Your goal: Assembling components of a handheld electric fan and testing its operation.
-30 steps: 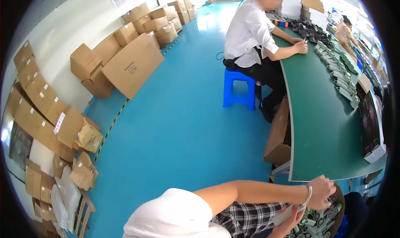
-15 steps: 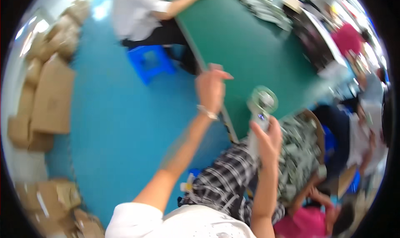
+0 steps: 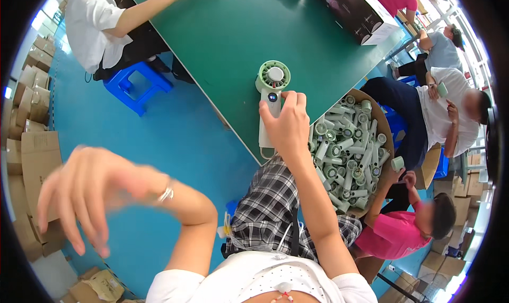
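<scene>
Right hand (image 3: 290, 125): twelve o'clock, clamped on our pale fan (image 3: 270, 91), perhaps so we see its display (image 3: 273, 97).
Left hand (image 3: 93, 189): near nine o'clock, fingers apart, seemingly empty.

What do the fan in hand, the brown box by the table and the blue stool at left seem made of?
Fan: probably plastic, pale, smooth, softly shiny. Brown box: likely cardboard, from its thin, matte tan wall. Blue stool: seemingly moulded plastic, smooth, evenly coloured.
</scene>
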Demonstrator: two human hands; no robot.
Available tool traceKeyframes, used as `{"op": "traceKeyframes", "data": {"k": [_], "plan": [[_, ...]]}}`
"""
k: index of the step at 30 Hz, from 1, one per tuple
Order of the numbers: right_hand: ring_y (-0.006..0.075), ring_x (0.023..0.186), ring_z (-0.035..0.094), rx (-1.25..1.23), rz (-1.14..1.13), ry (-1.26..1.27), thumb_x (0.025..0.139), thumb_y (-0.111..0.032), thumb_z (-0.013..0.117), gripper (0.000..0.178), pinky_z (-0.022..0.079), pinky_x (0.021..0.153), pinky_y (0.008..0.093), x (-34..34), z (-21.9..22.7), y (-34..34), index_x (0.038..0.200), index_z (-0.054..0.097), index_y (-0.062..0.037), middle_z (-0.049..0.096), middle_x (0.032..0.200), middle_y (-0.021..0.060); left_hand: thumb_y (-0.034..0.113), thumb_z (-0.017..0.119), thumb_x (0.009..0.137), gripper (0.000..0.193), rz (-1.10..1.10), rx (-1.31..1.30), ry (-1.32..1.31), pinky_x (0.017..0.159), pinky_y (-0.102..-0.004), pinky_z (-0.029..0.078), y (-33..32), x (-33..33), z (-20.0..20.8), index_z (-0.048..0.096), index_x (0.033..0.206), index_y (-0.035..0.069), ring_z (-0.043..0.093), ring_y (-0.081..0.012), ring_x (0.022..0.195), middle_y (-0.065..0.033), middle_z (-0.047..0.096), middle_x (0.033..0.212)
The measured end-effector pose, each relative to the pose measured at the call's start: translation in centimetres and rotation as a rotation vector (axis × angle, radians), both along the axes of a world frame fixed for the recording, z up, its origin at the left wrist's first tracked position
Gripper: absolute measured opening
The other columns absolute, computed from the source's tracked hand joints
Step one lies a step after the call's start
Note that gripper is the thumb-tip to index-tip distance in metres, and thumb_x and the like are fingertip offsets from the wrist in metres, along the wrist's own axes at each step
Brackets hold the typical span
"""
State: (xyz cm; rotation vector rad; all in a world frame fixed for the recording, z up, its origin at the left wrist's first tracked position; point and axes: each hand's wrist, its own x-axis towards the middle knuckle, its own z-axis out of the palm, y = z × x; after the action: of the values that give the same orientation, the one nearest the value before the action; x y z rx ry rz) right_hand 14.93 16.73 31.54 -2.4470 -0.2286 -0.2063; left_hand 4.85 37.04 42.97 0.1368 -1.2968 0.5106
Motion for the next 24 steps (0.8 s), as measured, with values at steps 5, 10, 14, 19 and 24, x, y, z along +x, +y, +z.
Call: {"op": "traceKeyframes", "data": {"k": [5, 10, 14, 19, 24], "plan": [[0.0293, 0.084, 0.059, 0.125, 0.043, -0.068, 0.083, -0.029, 0.065, 0.045, 0.05, 0.071, 0.0379, 0.4, 0.1, -2.9, 0.112, 0.053, 0.0036, 0.055, 0.103, 0.018, 0.034, 0.051, 0.094, 0.03, 0.466, -0.09, 0.3, 0.045, -0.0161, 0.04, -2.1, -3.1, 2.1, 0.064, 0.089, 0.008, 0.043, -0.0076, 0.033, 0.0021, 0.052, 0.046], [0.0229, 0.08, 0.056, 0.262, 0.074, -0.181, 0.081, -0.012, 0.064, 0.035, 0.047, 0.068, 0.0332, -1.7, -1.0, -5.5, 0.112, 0.052, 0.0007, 0.055, 0.098, 0.0131, 0.037, 0.043, 0.098, 0.039, 0.566, 0.078, 0.626, 0.03, -0.0201, 0.022, -4.7, -2.7, -2.8, 0.049, 0.073, 0.008, 0.03, -0.0043, 0.028, 0.0027, 0.043, 0.042], [0.0238, 0.084, 0.056, 0.359, 0.118, -0.26, 0.078, -0.002, 0.063, 0.034, 0.047, 0.076, 0.033, -5.5, -2.0, -8.3, 0.111, 0.053, 0.0008, 0.056, 0.098, 0.0141, 0.052, 0.04, 0.094, 0.041, -0.2, 0.066, 0.946, 0.051, -0.0249, 0.025, -11.2, -0.5, -5.2, 0.046, 0.1, 0.011, 0.031, -0.0083, 0.052, -0.0009, 0.044, 0.074], [0.0208, 0.099, 0.05, 0.775, 0.043, -0.4, 0.082, -0.001, 0.056, 0.03, 0.042, 0.088, 0.0326, -8.6, -0.3, -11.6, 0.111, 0.049, 0.0051, 0.05, 0.11, 0.0145, 0.056, 0.036, 0.092, 0.071, -0.776, -0.151, 0.956, 0.111, -0.059, -0.001, -18.3, 4.0, -5.8, 0.012, 0.149, 0.022, -0.004, -0.0328, 0.143, -0.0165, 0.01, 0.153], [0.0265, 0.107, 0.05, 0.664, 0.064, -0.725, 0.089, -0.014, 0.055, 0.038, 0.042, 0.092, 0.0368, -9.8, 4.7, -15.1, 0.118, 0.043, 0.0067, 0.045, 0.118, 0.0215, 0.072, 0.023, 0.087, 0.078, -0.644, 0.116, 1.052, 0.111, -0.0561, 0.01, -23.2, 4.1, -8.4, 0.013, 0.149, 0.026, 0.017, -0.0253, 0.139, -0.0094, 0.015, 0.152]]}}
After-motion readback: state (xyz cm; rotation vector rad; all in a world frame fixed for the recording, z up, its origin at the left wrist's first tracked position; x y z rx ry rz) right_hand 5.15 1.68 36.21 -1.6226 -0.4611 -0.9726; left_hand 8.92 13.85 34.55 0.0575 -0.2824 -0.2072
